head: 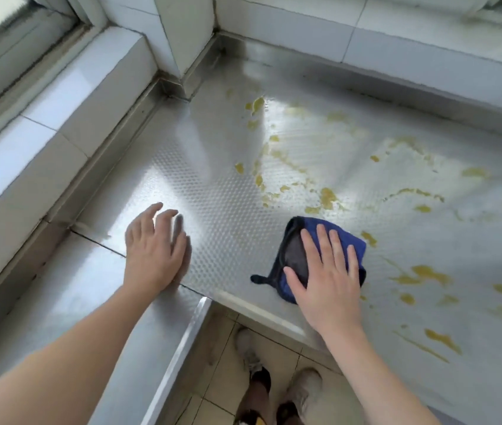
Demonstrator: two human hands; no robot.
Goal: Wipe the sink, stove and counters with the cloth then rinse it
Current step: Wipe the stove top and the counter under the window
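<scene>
Now the right hand point(326, 271), fingers flat, presses the cloth point(314, 237); sweep it firmly through the yellow smears point(326, 197) on the counter point(212, 185), left hand point(154, 250) open, bracing.

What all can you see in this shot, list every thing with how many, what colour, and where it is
cloth: one, blue with a grey patch, flat on the counter near its front edge, under the right hand
counter: one, silvery dimpled metal, L-shaped, filling most of the view
smears: many, yellow-green, spread over the counter beyond and right of the cloth
wall ledge: one, white tile, along the counter's left side and back
window frame: one, grey, top left
floor: pale tile, bottom centre
shoes: two, light-coloured, on the floor
left hand: one, fingers spread, on the counter left of the cloth
right hand: one, flat, pressing the cloth
</scene>
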